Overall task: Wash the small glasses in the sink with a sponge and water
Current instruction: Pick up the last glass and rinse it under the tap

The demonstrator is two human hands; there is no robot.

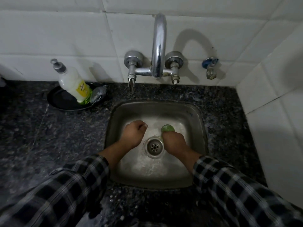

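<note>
Beside the sink point(196, 128) drain point(154, 146), the right hand point(174, 141) curled its fingers round the green sponge point(167, 128), while the left hand point(133, 134) curled its fingers on contents that could not be determined; a wet glass could slip.

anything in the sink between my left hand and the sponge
Nothing visible. Only bare sink floor lies between the left hand and the green sponge, which the right hand grips.

Curved chrome tap point(158, 46) overhangs steel sink point(114, 128) rear; dark granite counter point(32, 128) open left up to black round tray point(55, 102); white tiled wall point(270, 136) crowds right
</note>
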